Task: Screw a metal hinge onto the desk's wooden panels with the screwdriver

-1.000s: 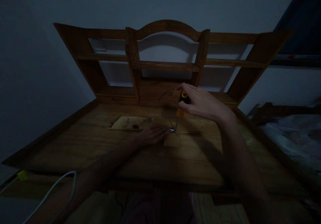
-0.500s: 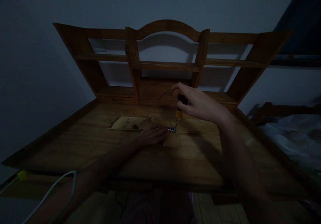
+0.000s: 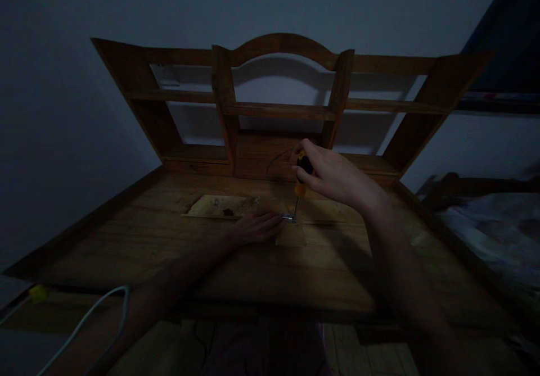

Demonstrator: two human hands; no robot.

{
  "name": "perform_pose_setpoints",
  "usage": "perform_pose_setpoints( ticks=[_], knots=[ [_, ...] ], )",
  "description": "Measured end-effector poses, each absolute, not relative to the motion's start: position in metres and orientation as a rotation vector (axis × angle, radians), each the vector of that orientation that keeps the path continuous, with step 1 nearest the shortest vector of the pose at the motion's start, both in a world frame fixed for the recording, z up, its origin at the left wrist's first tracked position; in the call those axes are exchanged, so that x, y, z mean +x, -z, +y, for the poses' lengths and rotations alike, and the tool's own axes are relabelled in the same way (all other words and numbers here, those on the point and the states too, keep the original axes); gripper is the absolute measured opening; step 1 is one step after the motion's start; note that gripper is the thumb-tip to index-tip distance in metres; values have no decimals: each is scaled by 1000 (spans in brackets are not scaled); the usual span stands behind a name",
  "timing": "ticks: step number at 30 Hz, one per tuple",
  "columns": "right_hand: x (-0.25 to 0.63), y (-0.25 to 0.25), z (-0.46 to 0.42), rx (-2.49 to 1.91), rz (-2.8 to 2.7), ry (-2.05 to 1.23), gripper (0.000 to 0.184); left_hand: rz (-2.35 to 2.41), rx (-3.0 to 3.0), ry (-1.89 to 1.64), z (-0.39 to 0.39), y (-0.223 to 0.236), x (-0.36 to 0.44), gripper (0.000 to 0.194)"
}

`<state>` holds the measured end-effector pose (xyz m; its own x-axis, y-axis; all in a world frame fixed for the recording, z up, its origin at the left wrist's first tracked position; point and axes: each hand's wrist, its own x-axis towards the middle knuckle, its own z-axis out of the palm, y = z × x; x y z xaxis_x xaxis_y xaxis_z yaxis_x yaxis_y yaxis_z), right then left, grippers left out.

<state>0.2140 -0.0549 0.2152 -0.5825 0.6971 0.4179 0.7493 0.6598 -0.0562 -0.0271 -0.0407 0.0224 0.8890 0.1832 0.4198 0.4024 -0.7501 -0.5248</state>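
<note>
My right hand (image 3: 327,171) is closed round the black and yellow handle of a screwdriver (image 3: 300,188). The screwdriver stands nearly upright, its tip down at a small shiny metal piece (image 3: 289,217) that looks like a hinge. My left hand (image 3: 259,226) lies flat on the wooden desk top (image 3: 236,269), fingertips against the left end of that metal piece. A thin pale wooden panel (image 3: 291,234) lies just below the metal piece. Dim light hides the metal's details and any screw under the tip.
A wooden shelf unit (image 3: 280,110) stands at the back of the desk. Left of the metal piece is a pale, stained strip (image 3: 221,205). A thin dark wire (image 3: 274,161) rises near the shelf base. A white cable (image 3: 90,311) crosses by my left forearm.
My right hand's fingers have shifted on the screwdriver handle, closing in nearer to its top, and the handle shows turned. My left hand stays almost where it was.
</note>
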Motion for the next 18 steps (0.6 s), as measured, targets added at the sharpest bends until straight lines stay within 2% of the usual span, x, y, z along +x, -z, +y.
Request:
perform_pose_setpoints(
  ticks=[3,13,18],
  knots=[
    [213,-216,-55,-1253,-2430,256,41,-434,-2425,455,-41,-21,-27,35],
    [216,-216,-48,-1125,-2421,233,29,-447,-2430,442,-41,-20,-29,39],
    [215,-216,-50,-1130,-2424,235,32,-439,-2430,458,-40,-21,-28,38]
  ],
)
